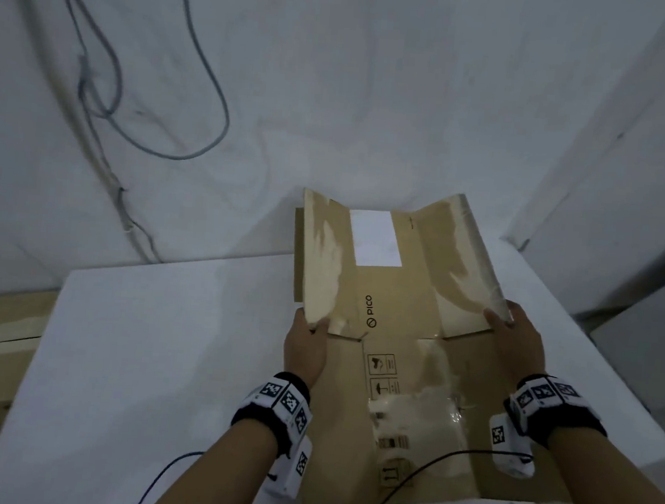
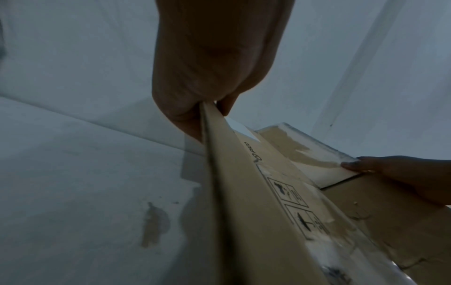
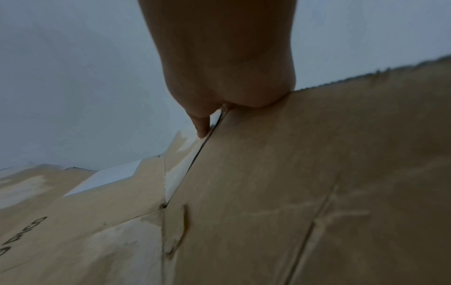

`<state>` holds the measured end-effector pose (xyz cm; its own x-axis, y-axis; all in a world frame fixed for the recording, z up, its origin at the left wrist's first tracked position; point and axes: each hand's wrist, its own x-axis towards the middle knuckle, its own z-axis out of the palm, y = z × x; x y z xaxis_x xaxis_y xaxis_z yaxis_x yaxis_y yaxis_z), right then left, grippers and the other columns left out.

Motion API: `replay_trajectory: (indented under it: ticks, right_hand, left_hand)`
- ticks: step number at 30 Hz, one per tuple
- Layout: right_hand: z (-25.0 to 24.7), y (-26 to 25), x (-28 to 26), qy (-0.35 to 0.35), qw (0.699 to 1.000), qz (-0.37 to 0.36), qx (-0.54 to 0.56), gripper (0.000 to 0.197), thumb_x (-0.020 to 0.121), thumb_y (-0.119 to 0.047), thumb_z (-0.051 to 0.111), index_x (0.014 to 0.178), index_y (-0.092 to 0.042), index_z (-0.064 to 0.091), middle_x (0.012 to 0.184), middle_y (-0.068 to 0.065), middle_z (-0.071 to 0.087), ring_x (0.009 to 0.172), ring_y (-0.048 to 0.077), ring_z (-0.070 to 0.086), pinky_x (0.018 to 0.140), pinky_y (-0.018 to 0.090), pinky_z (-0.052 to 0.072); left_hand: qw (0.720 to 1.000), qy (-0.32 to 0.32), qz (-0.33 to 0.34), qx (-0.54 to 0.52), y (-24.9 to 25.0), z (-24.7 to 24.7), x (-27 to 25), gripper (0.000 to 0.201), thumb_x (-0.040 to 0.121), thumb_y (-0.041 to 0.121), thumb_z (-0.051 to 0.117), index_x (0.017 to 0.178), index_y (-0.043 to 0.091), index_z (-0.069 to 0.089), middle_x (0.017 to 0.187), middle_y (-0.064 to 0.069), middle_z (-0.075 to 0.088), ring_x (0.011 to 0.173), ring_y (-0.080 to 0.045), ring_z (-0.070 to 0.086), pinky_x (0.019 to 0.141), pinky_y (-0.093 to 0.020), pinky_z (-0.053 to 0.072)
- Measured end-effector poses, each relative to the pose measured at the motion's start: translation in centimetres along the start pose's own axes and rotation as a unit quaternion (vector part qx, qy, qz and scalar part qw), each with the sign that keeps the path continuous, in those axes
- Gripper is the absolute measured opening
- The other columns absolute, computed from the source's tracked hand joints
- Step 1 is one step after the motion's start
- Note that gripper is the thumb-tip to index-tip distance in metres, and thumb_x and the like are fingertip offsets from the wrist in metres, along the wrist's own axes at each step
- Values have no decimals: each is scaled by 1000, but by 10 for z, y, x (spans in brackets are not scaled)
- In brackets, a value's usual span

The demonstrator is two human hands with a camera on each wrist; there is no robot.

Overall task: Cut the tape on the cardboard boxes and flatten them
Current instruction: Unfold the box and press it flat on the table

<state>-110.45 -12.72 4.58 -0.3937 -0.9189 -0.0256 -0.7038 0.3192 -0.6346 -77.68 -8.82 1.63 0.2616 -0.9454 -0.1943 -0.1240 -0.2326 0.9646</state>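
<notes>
I have the cardboard box (image 1: 392, 336) opened out over the counter's (image 1: 147, 356) right side, my left hand (image 1: 305, 349) pinching its left flap and my right hand (image 1: 515, 337) gripping the right flap's taped corner. The tape looks cut already. As I judge it, what remains is pressing these raised flaps flat.

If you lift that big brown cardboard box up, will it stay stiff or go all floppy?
Probably floppy at the folds: the opened brown cardboard box already bends along its creases between the left hand and right hand. Each panel looks stiff. Likely light, since fingertip pinches hold it.
</notes>
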Motion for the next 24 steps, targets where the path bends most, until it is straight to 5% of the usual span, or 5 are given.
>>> replay_trajectory:
  ticks: [12, 24]
  right_hand:
    - [-79, 169, 179, -63, 995, 71, -8, 44, 97, -42, 55, 133, -17, 52, 122, 19, 62, 109, 37, 58, 90, 44, 42]
    - [-64, 237, 261, -104, 987, 103, -64, 58, 98, -43, 52, 145, -9, 41, 139, 24, 52, 124, 44, 50, 102, 46, 38]
  left_hand:
    - [998, 11, -69, -1, -6, 253, 18, 25, 98, 21, 53, 120, 9, 53, 116, -8, 63, 98, -16, 55, 84, -22, 39]
    - [990, 4, -136, 21, -36, 328, 52, 36, 98, 18, 53, 130, 4, 45, 122, -10, 59, 115, -28, 56, 91, -29, 43]
